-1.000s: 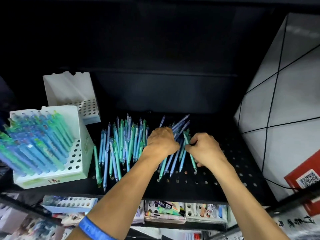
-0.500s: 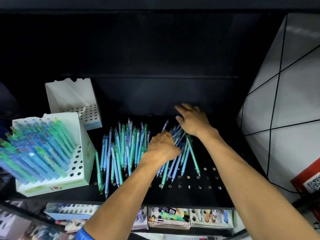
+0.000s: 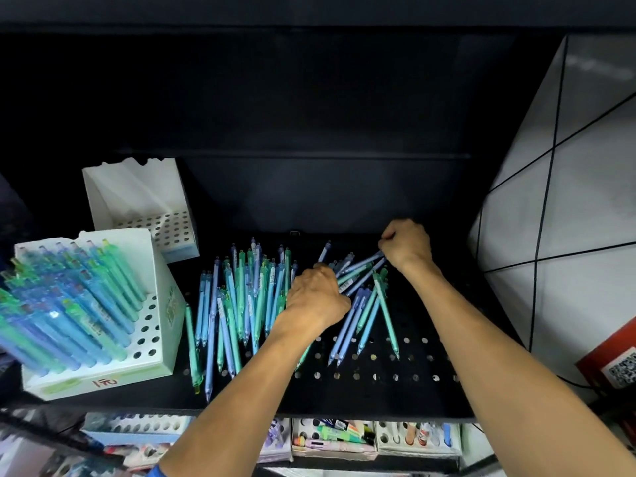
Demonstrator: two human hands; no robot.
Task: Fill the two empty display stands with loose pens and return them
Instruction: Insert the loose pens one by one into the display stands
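Several loose blue and green pens (image 3: 241, 297) lie spread across a black perforated shelf (image 3: 378, 376). My left hand (image 3: 318, 297) sits in the middle of the pile, its fingers curled round a bunch of pens. Farther back and to the right, my right hand (image 3: 406, 246) pinches the upper ends of a few blue pens that slant down toward the left hand. At the front left a white display stand (image 3: 151, 325) holds many pens, with some holes open. Behind it stands a second white display stand (image 3: 144, 201) with no pens in it.
A white tiled wall (image 3: 568, 201) closes the shelf on the right, with a red QR sign (image 3: 616, 366) low down. Below the shelf's front edge, stationery trays (image 3: 344, 438) hold assorted pens. The back of the shelf is dark.
My right hand moved from the pens at the shelf's front to the back right, then closed its spread fingers on a few pen ends. The left hand stayed on the pile.
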